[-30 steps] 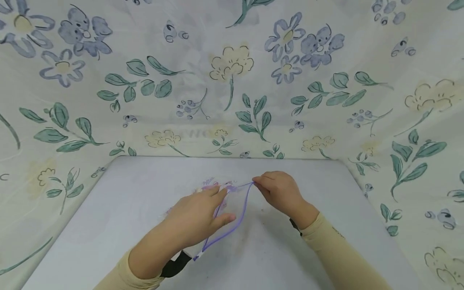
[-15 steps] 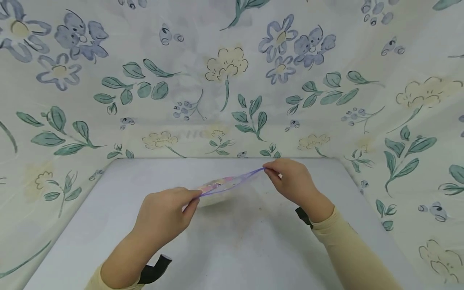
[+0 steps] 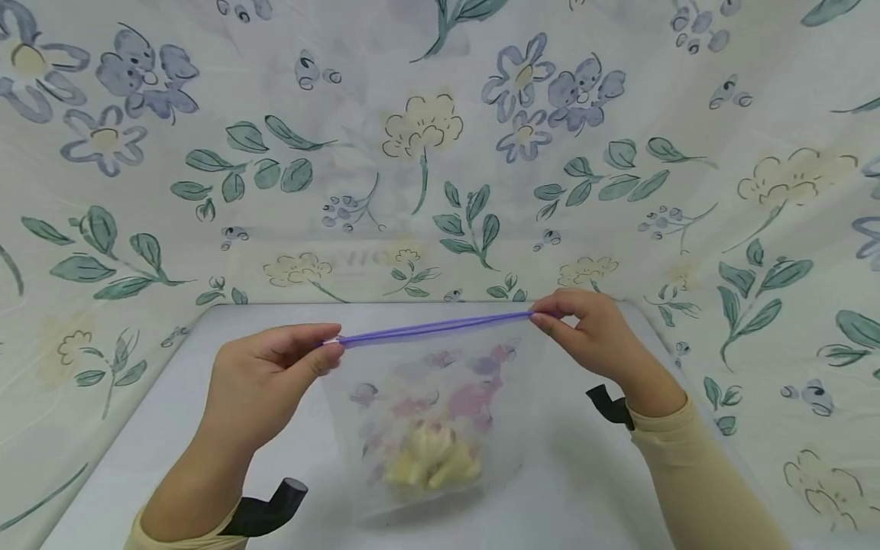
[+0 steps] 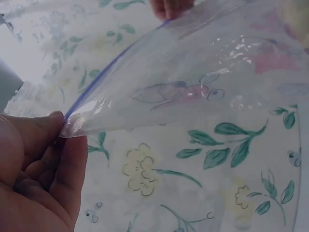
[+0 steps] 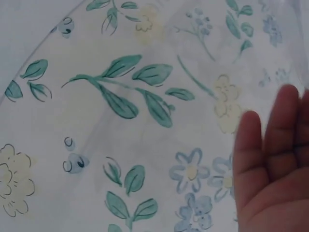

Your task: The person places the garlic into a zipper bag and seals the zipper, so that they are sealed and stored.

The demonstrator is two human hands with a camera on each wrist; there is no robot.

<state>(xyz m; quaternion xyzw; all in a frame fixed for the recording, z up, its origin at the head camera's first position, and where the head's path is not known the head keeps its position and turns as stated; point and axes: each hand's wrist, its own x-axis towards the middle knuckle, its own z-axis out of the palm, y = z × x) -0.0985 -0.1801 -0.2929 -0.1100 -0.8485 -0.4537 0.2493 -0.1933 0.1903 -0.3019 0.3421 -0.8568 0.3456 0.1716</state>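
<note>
A clear zip bag (image 3: pixel 440 389) with pink and purple prints hangs upright between my two hands, its purple zip edge stretched nearly level. Pale yellow, lumpy pieces (image 3: pixel 433 458) lie at the bottom of the bag; their kind is hard to make out through the plastic. My left hand (image 3: pixel 268 382) pinches the left end of the zip, where a small white slider (image 3: pixel 333 340) shows. At the other end, my right hand (image 3: pixel 591 328) pinches the zip corner. In the left wrist view, thumb and fingers hold the bag's corner. The right wrist view shows only some fingers, without the bag.
A white table (image 3: pixel 179 428) lies beneath the bag. Cloth with a flower and leaf print (image 3: pixel 344 153) rises behind the table and along both sides. Black wrist mounts (image 3: pixel 268 510) sit at both sleeves.
The bag has been lifted from lying flat and now hangs facing me. My left hand went from lying spread over it to pinching its zip end, and the hands moved apart.
</note>
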